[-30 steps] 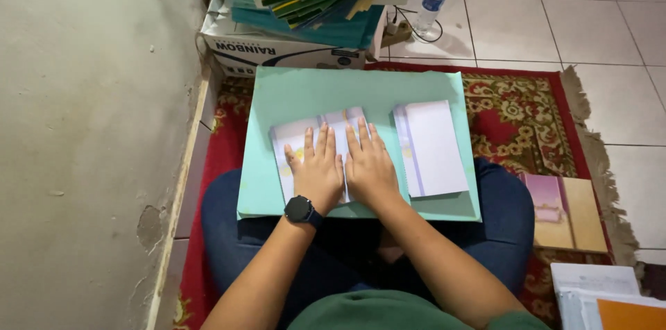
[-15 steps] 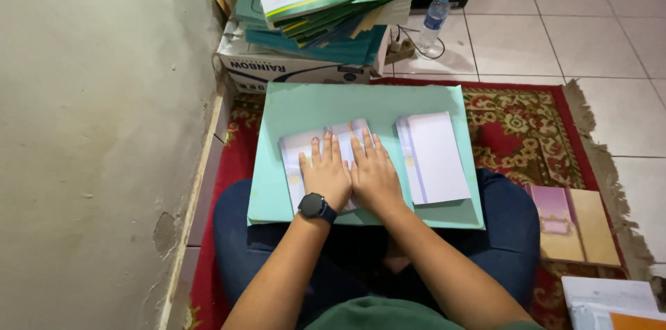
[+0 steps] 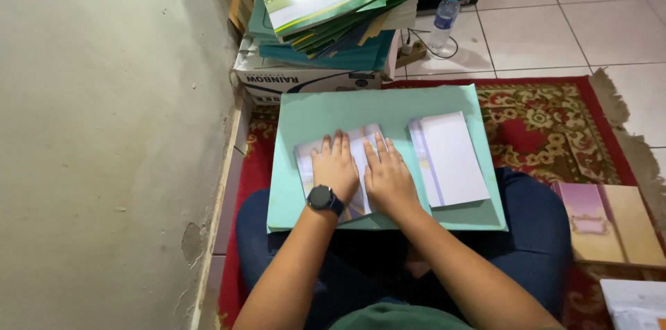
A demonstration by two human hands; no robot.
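Observation:
A pale green board (image 3: 388,104) rests across my lap. On it lies a folded white paper with a lilac edge (image 3: 361,142), and both my hands press flat on it. My left hand (image 3: 335,167), with a black watch on the wrist, covers the paper's left half. My right hand (image 3: 387,177) lies beside it on the right half, fingers spread. A second white folded sheet with a lilac strip (image 3: 451,158) sits free on the board to the right of my hands.
A stack of green and white booklets (image 3: 326,4) sits on a cardboard box (image 3: 305,80) beyond the board. A water bottle (image 3: 444,19) stands on the tiled floor. A patterned red rug (image 3: 548,111) lies beneath me, pink and tan cards (image 3: 610,222) to the right, a wall on the left.
The view has shifted, so the board and hands appear further right and lower in frame. Both hands stay pressed flat on the same paper.

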